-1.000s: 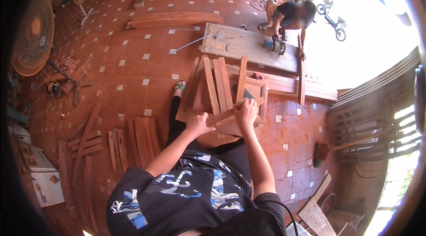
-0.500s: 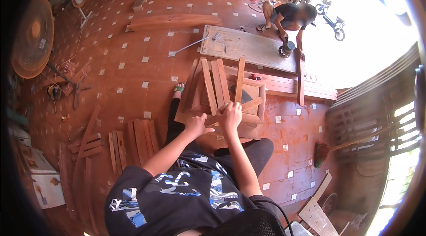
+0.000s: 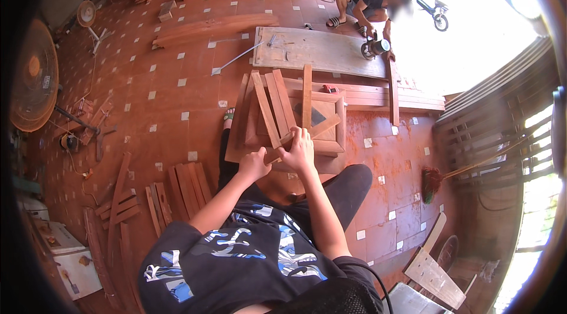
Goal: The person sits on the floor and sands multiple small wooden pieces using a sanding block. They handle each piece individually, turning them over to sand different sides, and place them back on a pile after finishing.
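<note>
While a person sits on the tiled floor point(image 3: 177, 66), both hands meet at the near edge of a wooden frame point(image 3: 331, 131) lying flat ahead. Left hand point(image 3: 255, 164) is curled shut around the low end of a slanted slat point(image 3: 269, 114). Right hand point(image 3: 299, 150) grips a crossing slat point(image 3: 316, 128) just beside it. Another person crouches with a power sander point(image 3: 373, 48) on a pale board point(image 3: 313, 49) beyond.

Red-brown wood on a terracotta floor

Your slats point(image 3: 273, 107) are reddish brown; the floor point(image 3: 177, 66) is terracotta dotted with white squares; your shirt point(image 3: 248, 255) is black with blue-white print.
</note>
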`<state>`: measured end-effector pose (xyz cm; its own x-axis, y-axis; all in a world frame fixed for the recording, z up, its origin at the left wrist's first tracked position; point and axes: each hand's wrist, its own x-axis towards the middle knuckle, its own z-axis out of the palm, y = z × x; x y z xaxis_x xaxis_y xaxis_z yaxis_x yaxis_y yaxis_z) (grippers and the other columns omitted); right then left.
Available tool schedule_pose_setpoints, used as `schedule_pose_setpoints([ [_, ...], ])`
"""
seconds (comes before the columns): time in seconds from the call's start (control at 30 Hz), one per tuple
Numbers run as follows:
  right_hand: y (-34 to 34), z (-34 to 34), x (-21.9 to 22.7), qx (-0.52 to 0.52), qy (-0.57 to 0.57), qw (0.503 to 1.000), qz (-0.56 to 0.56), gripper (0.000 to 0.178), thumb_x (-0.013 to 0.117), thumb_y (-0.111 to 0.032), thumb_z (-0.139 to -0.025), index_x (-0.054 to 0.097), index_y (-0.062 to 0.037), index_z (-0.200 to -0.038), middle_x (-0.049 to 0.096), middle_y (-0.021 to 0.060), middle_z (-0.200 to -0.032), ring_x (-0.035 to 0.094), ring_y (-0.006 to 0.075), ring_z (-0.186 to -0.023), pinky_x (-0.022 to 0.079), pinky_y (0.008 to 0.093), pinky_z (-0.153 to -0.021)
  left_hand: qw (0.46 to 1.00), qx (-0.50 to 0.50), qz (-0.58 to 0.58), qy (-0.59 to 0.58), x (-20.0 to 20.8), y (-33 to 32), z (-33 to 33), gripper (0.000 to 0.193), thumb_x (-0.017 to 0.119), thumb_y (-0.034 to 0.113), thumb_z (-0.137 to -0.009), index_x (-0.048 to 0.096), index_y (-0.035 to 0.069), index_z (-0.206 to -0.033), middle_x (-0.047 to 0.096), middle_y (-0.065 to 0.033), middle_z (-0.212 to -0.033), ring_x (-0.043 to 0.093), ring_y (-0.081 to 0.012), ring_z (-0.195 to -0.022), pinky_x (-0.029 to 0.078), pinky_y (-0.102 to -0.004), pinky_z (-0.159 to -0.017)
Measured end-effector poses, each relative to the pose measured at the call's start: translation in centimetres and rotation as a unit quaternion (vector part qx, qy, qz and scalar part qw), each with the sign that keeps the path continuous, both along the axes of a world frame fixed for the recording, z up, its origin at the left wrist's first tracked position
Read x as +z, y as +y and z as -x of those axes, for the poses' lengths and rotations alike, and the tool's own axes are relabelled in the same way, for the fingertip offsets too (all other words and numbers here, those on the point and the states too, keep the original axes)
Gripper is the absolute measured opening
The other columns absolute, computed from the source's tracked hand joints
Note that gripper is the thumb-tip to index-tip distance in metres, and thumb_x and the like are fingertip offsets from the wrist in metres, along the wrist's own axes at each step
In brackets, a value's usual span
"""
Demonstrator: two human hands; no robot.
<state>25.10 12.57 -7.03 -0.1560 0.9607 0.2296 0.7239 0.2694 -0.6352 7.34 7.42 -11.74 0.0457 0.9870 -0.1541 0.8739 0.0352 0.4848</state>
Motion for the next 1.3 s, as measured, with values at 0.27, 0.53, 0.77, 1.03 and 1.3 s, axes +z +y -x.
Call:
schedule_pose_setpoints([
  [0.27,2.0,-2.9,0.3,-0.06,0.004,0.996,-0.072,0.058,0.08,-0.011,-0.077,0.058,-0.0043,-0.13,0.065,0.0194,-0.12,0.061,0.0407,-0.113,0.05,0.0465,-0.099,1.0,0.008,-0.007,-0.014,0.5,-0.3,0.1,0.036,0.076,0.027,-0.079,0.06,0.01,-0.106,0.074,-0.0201,-0.086,0.073,-0.042,-0.084,0.059,-0.0544,-0.075],
  [0.53,-0.6,-1.7,-1.9,-0.02,0.041,0.992,-0.115,0.057,0.081,-0.01,-0.074,0.066,-0.0066,-0.129,0.068,0.0174,-0.12,0.063,0.0387,-0.113,0.052,0.0474,-0.1,1.0,-0.001,-0.026,-0.012,-0.1,0.4,-0.3,0.033,0.074,0.027,-0.079,0.062,0.009,-0.105,0.074,-0.0196,-0.082,0.073,-0.042,-0.081,0.059,-0.0542,-0.074],
  [0.77,-2.5,1.0,0.2,0.062,0.031,0.99,-0.124,0.06,0.079,-0.008,-0.078,0.061,-0.006,-0.135,0.066,0.0164,-0.123,0.062,0.0373,-0.112,0.05,0.0466,-0.098,0.998,0.016,-0.035,-0.04,-0.4,0.1,0.3,0.026,0.073,0.03,-0.081,0.066,0.006,-0.09,0.073,-0.0226,-0.08,0.072,-0.0433,-0.08,0.059,-0.0542,-0.074],
  [1.03,0.1,-3.3,-2.1,-0.119,-0.048,0.978,-0.166,0.063,0.078,-0.009,-0.078,0.061,-0.0088,-0.138,0.063,0.0162,-0.128,0.059,0.037,-0.111,0.051,0.0479,-0.097,0.998,0.004,-0.06,-0.009,-0.6,1.1,-0.3,0.025,0.075,0.026,-0.08,0.065,0.006,-0.093,0.073,-0.0228,-0.083,0.072,-0.0435,-0.082,0.059,-0.0549,-0.075],
  [1.3,-3.1,-0.5,-0.8,0.065,-0.002,0.991,-0.113,0.065,0.079,-0.008,-0.077,0.06,-0.0082,-0.139,0.063,0.0164,-0.127,0.061,0.0386,-0.11,0.052,0.0464,-0.097,0.999,0.01,-0.016,-0.036,0.6,0.3,0.3,0.026,0.075,0.024,-0.08,0.067,0.008,-0.098,0.073,-0.0223,-0.086,0.072,-0.0428,-0.087,0.058,-0.0551,-0.078],
])
